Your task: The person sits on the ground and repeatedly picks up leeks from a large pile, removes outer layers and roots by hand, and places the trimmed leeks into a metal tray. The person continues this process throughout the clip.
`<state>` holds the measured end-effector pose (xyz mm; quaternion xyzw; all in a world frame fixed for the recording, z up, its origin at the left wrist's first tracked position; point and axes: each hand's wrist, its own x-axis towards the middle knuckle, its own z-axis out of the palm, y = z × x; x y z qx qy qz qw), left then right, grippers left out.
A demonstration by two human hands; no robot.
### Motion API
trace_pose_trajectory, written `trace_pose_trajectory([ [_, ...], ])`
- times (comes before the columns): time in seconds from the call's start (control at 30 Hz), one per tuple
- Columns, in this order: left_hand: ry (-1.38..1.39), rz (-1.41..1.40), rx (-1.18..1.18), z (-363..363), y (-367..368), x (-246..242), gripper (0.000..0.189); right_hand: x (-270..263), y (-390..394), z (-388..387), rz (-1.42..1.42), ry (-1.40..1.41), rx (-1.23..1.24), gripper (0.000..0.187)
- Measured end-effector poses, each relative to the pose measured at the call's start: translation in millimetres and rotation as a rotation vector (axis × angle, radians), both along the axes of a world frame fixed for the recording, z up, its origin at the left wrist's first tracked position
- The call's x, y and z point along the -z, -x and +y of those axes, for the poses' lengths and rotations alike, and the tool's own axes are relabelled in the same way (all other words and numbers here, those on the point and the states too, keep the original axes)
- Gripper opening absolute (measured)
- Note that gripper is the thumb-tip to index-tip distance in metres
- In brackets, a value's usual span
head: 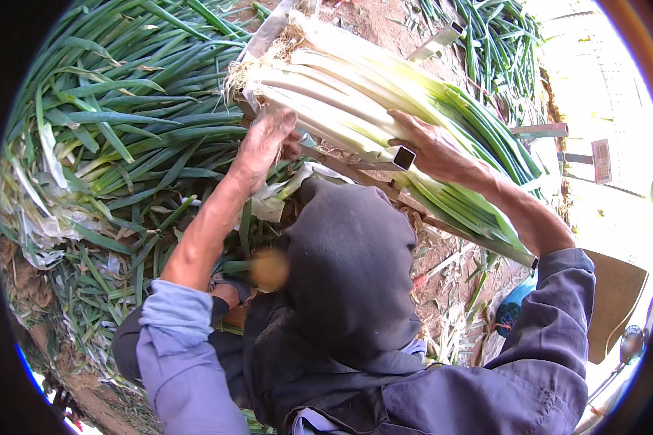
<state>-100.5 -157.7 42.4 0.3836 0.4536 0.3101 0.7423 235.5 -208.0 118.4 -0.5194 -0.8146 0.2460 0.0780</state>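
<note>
A bundle of long green onions [348, 92] lies in a metal tube frame [375, 160]. Its rooty white ends are at the upper left, its green leaves at the lower right. My right hand [430, 144] grips the white stalks along the near side, just beyond the open end of a square tube. At the root end, my left hand [272, 133] has curled fingers close to the nearest stalk and the frame's corner. Motion blur hides whether something thin is between those fingers. Some leaves hang below the frame's near rail.
A large heap of green onions [141, 109] fills the left side. More green onions [498, 49] lie at the upper right. Tube ends [541, 130] stick out beyond the bundle. My knee [353, 244], under dark cloth, is close below the frame. Trimmings [451, 331] litter the soil.
</note>
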Motion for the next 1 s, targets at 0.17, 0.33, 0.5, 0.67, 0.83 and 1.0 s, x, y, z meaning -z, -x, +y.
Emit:
trace_pose_trajectory([
  [0.17,0.145,-0.12,-0.301,22,-45,22,0.04,11,1,-30,-0.012,0.217,0.085,0.058],
  [0.33,0.069,0.013,-0.434,23,-64,29,0.028,21,3,-45,-0.117,0.088,0.0,0.075],
  [0.5,-0.11,0.227,-0.435,21,-48,50,0.029,47,-4,-23,-0.159,-0.088,-0.188,0.078],
  [0.67,-0.329,0.33,-0.42,28,-47,73,0.04,40,7,-27,-0.044,-0.133,-0.07,0.067],
  [0.83,-0.22,0.376,0.215,9,26,25,0.06,16,25,-20,0.142,0.3,0.354,0.047],
  [1.0,-0.49,0.773,0.768,-8,179,-12,0.059,-54,0,26,-0.07,-0.248,-0.279,0.025],
])
